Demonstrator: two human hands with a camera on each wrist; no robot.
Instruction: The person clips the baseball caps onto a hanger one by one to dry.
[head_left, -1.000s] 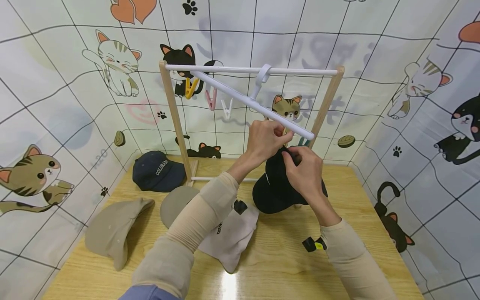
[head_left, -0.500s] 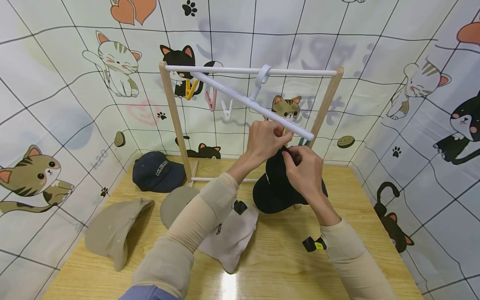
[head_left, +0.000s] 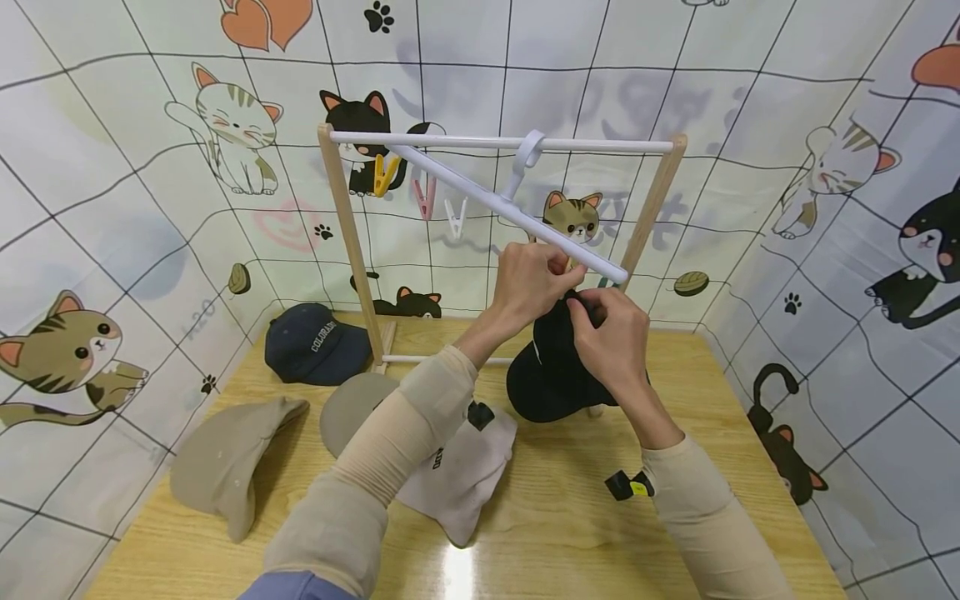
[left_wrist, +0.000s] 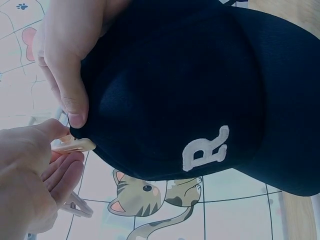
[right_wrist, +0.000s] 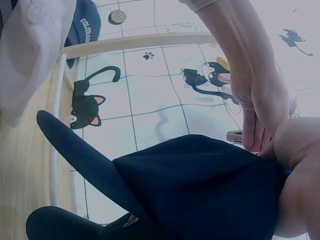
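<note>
A black baseball cap (head_left: 558,362) with a white letter R hangs below the right end of a tilted white hanger (head_left: 465,190). My right hand (head_left: 615,337) pinches the cap's upper edge between thumb and fingers. Close beside it, my left hand (head_left: 528,279) pinches a pale clothespin (left_wrist: 75,146). In the left wrist view the clothespin's tip meets the cap's edge; whether its jaws bite the fabric is hard to tell. The right wrist view shows a second dark brim (right_wrist: 60,222) beneath the cap's own brim.
The hanger hooks over a rack's white rail (head_left: 442,138). Yellow (head_left: 385,176), pink (head_left: 423,198) and white (head_left: 455,218) clothespins hang from it. On the table lie a navy cap (head_left: 315,343), an olive cap (head_left: 217,458), another olive cap (head_left: 352,412) and a pale cap (head_left: 465,475).
My right hand and the black cap have risen very slightly, and the hand has shifted a touch right. My left hand stays almost still. The hanger and its clothespins sway slightly right.
</note>
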